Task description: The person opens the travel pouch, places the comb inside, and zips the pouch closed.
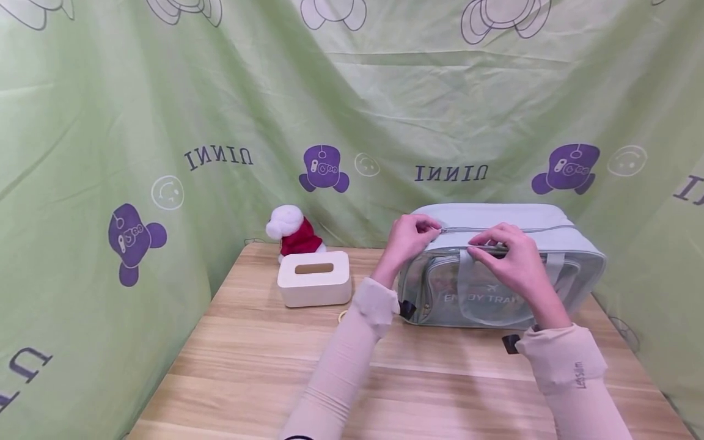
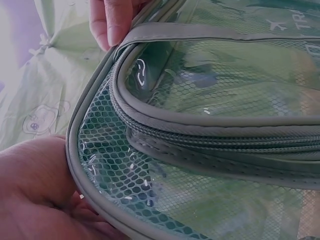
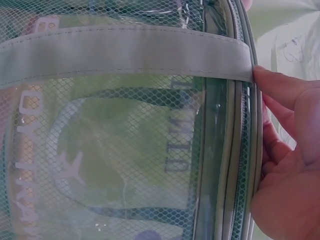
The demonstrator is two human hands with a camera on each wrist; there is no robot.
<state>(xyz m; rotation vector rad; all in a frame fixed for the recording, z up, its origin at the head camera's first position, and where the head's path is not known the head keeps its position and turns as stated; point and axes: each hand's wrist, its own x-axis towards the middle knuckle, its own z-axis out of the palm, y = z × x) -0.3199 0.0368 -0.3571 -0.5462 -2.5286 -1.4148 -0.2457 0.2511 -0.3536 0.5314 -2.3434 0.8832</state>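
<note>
A pale grey-green travel bag [image 1: 500, 217] with clear, mesh-lined sides stands upright on the table's right part. Its top zipper [image 1: 484, 230] runs lengthwise and looks closed to the right of the fingers. At that zipper's left end, my left hand [image 1: 409, 238] pinches the small zipper pull, mostly hidden by the fingertips. My right hand [image 1: 511, 256] pinches the bag's top front edge beside the left end of the carry strap [image 1: 466, 281]. In the right wrist view, the thumb lies at the front of the piped edge [image 3: 256, 125] and the other fingers reach behind it.
A white tissue box [image 1: 315, 287] stands left of the bag. Behind it sits a white plush toy [image 1: 288, 221] in red clothing. A small yellowish ring [image 1: 342, 316] lies near my left sleeve. Green printed cloth [image 1: 357, 91] hangs round the wooden table [image 1: 247, 366].
</note>
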